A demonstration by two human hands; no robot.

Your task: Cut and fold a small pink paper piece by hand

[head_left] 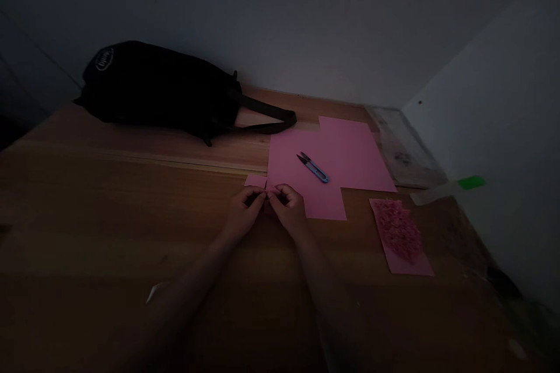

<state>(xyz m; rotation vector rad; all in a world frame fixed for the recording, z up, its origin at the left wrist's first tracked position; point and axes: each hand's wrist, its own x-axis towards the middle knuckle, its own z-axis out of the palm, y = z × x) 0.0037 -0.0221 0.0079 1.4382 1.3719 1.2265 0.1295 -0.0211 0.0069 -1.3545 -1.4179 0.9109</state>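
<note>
Across a brown wooden table point(109, 215), dim light, and near the left forearm a small whitish object (too dark to name). Beyond it, close together, left hand point(245, 210) and right hand point(292, 210), both with thumb and finger pinched on a little piece of pink paper point(272, 189), held low over the wood. Hard to tell whether folded or flat, being mostly hidden by the fingers. Judging by the look of it, very light, thin and bendable, easy to crease or tear, unlikely to slip from dry fingertips; best gripped by the edges, with just a light pinch. Just beyond the left fingertips, a small pink square point(255, 180), flat on the table.

Off to the right, curly pink shreds point(398, 227) heaped on a pink card point(415, 266); probably loose and easily scattered, so better moved by the card's bare end. Past the hands, thread snips point(315, 169) lying on large pink sheets point(359, 151), points towards the black bag. Farther right, clear plastic point(406, 145) by the wall and a bright green strip point(471, 182). At the back left, a black bag point(161, 87) on its side, strap point(271, 111) reaching towards the sheets. Behind everything, a plain wall point(306, 23).
</note>
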